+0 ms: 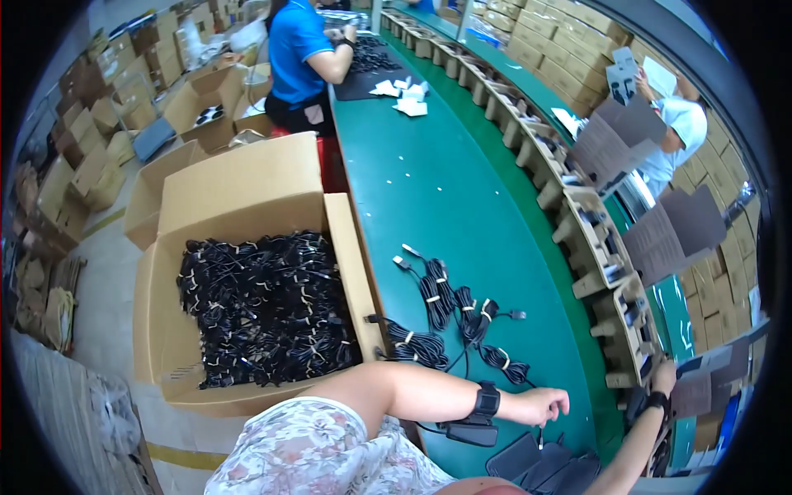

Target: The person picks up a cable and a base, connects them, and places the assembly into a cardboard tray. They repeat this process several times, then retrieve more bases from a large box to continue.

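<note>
My left hand (540, 406) is over the near part of the green bench, fingers curled in. A black cable runs into it from a tied cable bundle (505, 363), and a thin end hangs below the palm. Below that hand lie flat black pouch-like pieces (549, 466). My right hand (663, 377) reaches to the near end of the row of moulded trays, beside a dark item and a raised printed flap; its fingertips are partly hidden, so its grip is unclear. More tied black cables (437, 297) with metal plugs lie farther up the bench.
An open carton (148, 322) full of black cable bundles stands left of the green bench (412, 190). Moulded trays (594, 235) holding small items line the right. A blue-shirted person (297, 58) works far left; another person (681, 132) is across the line. Stacked cartons (561, 54) stand behind.
</note>
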Available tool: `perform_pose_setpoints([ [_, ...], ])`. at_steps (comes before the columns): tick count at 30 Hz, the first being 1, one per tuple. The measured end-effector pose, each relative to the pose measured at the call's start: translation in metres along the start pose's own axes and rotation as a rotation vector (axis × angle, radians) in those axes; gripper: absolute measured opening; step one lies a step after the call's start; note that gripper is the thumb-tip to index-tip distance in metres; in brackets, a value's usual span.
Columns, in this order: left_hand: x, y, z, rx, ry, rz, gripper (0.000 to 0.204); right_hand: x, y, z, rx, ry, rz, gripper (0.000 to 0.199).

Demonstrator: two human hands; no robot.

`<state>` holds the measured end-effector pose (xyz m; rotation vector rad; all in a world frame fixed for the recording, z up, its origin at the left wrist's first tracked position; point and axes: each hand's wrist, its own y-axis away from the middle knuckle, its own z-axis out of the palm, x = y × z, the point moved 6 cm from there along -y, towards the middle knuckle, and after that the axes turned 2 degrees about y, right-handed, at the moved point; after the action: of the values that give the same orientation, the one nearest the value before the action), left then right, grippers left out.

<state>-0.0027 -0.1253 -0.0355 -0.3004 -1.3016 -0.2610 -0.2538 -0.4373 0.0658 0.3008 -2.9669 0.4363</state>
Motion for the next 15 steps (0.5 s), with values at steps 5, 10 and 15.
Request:
perform_pose_setpoints([
  [5, -0.003, -0.004, 0.001, 0.009, 0.004, 0.025, 0.028, 0.004, 0.006, 0.001, 0.085, -0.173, -0.024, 0.033],
  [10, 0.000, -0.006, 0.001, -0.017, 0.014, 0.009, 0.027, 0.035, 0.007, 0.008, 0.132, -0.221, 0.150, 0.038],
  [15, -0.001, -0.003, -0.004, 0.005, 0.007, -0.015, 0.027, -0.014, 0.032, -0.046, 0.030, -0.031, 0.143, 0.036],
])
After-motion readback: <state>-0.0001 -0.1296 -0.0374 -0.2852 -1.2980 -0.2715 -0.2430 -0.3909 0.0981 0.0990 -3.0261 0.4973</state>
